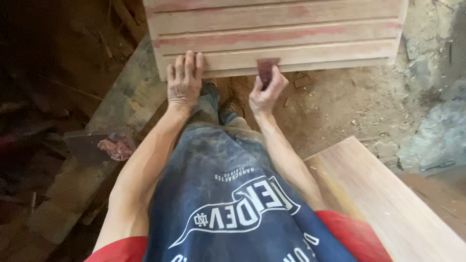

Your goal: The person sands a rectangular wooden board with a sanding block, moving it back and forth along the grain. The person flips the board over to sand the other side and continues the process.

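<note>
The left hand (184, 80) lies flat, fingers spread, bracing the near edge of the grooved wooden panel (276, 34). The right hand (266, 92) pinches a dark piece of sandpaper (267, 70) against that same edge. Sanding appears underway; even strokes along the edge seem called for.

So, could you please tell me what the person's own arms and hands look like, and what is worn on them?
Both arms are bare from the short red sleeves down. The left hand and right hand wear no gloves, and no rings or watch show. A dusty dark blue apron with white print hangs between the arms.
</note>
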